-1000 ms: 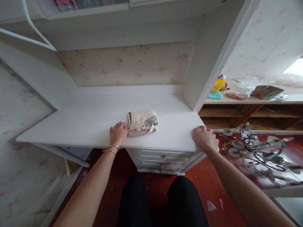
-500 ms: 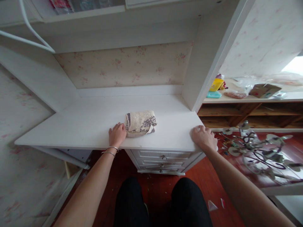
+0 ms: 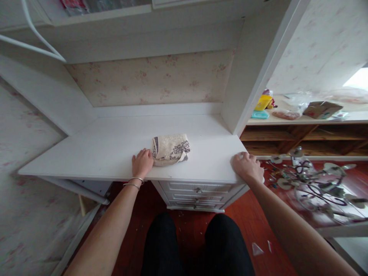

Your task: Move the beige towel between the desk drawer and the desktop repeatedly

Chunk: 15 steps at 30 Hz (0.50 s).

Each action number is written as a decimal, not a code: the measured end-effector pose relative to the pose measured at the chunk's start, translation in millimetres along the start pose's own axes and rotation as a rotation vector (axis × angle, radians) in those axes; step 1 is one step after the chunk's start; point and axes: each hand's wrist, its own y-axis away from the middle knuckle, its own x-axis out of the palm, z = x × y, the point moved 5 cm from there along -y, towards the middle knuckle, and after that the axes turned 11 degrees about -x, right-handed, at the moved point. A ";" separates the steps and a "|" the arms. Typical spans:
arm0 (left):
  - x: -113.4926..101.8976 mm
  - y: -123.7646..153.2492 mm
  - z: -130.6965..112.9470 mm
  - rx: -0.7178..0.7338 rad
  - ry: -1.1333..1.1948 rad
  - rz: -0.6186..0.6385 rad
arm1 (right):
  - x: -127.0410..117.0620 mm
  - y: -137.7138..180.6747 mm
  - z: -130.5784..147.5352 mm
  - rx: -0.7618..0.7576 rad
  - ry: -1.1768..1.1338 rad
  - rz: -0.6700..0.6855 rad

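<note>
Cloth: beige, folded, printed with a dark floral pattern, the cloth (image 3: pixel 170 149) lies on the white table (image 3: pixel 100 149), near its front edge and about midway along it.
Left hand: the left hand (image 3: pixel 142 163) rests on the table just left of the cloth, fingers curled loosely, fingertips touching the cloth's left edge; it grips nothing, and two thin bangles (image 3: pixel 133 182) circle the wrist.
Right hand: well right of the cloth, the right hand (image 3: pixel 246 167) lies palm down over the table's front right corner, fingers spread on the top; it holds nothing.
Step in hand: by the look of it, a pause in wiping the table, the cloth set down and only touched.
Next move calls for: closing the left hand over the cloth to get a flat, firm purchase on it, while the right hand braces at the corner.
Surroundings: drawers (image 3: pixel 198 190) sit below the cloth under the tabletop; far right of the cloth a fallen chandelier (image 3: pixel 313 184) lies on the red floor (image 3: pixel 253 218).
</note>
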 end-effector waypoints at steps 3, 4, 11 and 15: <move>0.0 -0.3 -0.2 0.007 0.004 -0.008 | -0.3 -0.3 -0.1 0.002 -0.001 0.005; -0.1 -0.3 -0.3 0.009 0.005 -0.010 | -0.4 -0.5 -0.1 0.005 -0.001 0.007; -0.1 -0.1 0.7 0.002 0.012 -0.005 | -0.7 -0.4 1.0 0.009 0.004 0.017; 0.7 -0.9 1.4 0.005 0.019 -0.003 | -0.6 -0.2 1.0 0.022 0.002 0.022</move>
